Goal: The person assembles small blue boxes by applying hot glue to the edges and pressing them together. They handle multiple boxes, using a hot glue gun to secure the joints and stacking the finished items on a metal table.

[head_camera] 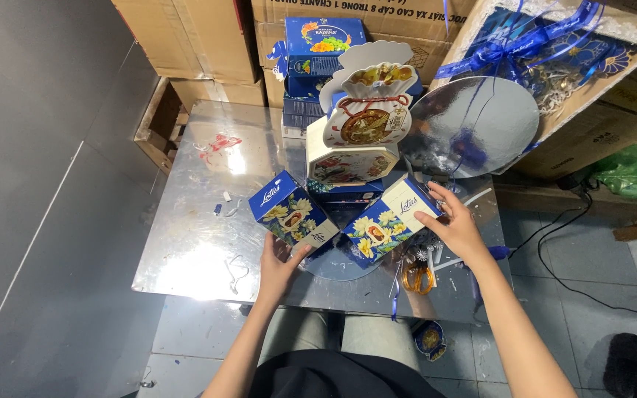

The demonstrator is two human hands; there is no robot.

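Observation:
My left hand (280, 264) grips the lower corner of a blue and white flowered box (292, 213), tilted on the shiny metal table (193, 243). My right hand (453, 225) holds a second matching flowered box (388, 224) by its right end, also tilted. The two boxes lean toward each other in front of a white octagonal tin (352, 162). Behind the tin stands a white pouch-shaped card display (369, 103) with gold decoration.
A round silver board (473, 125) leans at the back right. A blue raisin box (323, 44) sits on stacked blue boxes. Cardboard cartons (200, 37) line the back. Blue ribbon (510, 44) fills an open carton. An orange ribbon roll (417, 278) lies near the table's front edge.

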